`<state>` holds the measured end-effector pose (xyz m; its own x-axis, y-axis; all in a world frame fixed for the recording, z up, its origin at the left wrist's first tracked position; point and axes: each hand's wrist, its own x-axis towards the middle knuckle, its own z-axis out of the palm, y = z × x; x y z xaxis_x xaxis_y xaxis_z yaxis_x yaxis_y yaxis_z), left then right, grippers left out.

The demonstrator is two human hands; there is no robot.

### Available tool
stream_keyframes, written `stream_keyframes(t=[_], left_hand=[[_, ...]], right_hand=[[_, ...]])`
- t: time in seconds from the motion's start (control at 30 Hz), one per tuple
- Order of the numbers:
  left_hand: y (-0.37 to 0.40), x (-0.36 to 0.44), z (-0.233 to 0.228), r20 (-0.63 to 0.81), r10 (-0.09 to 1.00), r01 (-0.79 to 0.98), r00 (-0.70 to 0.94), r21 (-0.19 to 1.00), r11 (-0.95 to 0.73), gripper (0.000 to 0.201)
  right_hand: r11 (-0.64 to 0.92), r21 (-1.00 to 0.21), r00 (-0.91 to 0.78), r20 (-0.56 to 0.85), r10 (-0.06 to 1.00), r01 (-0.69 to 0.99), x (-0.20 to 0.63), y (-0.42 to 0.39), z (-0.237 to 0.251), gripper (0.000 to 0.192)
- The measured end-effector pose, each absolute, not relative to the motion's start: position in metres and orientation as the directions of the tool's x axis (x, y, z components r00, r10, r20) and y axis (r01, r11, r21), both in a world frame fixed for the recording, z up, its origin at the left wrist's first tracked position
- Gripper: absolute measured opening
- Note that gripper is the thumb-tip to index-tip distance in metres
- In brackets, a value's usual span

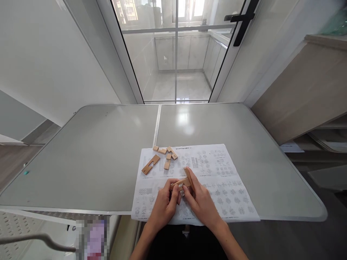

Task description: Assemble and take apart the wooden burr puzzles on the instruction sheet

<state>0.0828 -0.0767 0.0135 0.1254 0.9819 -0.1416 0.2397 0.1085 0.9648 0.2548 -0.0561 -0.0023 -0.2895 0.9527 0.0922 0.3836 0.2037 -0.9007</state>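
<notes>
Nearest the camera, at about six o'clock, the left hand (166, 203) and the right hand (201, 202) meet over the near half of a printed instruction sheet (217, 180), both closed together on a small assembly of wooden puzzle pieces (183, 181). The left fingers pinch a flat bar that lies roughly level, while the right fingers wrap an upright piece crossing it; the two pieces touch where they cross. The exact fit of the joint is hidden behind the fingers. To do this well, it seems wise to keep the level bar steady in the left hand and let the right hand do the fine sliding, holding the notches square to each other so nothing jams, and keeping the work low over the sheet so a dropped part stays close. Just beyond, toward eleven o'clock, a long notched piece (150, 164) lies flat on the paper, and a loose cluster of small blocks (166, 154) sits near the sheet's far edge at twelve o'clock, apart from the hands and not in their way. The sheet rests on a grey folding table (94, 155) with a seam down its middle. Farther off at twelve o'clock stands a glass sliding door (176, 54), and at two o'clock a wooden cabinet (303, 86).
</notes>
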Motion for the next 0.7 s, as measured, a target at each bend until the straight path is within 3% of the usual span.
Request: stream_keyframes(t=[0.7], left_hand=[[-0.0762,0.0856,0.0131,-0.178,0.981,0.17,0.079,0.972,0.162,0.047]], right_hand=[[0.241,-0.905,-0.318,0.127,0.939,0.35,0.253,-0.0576,-0.0011,0.059]])
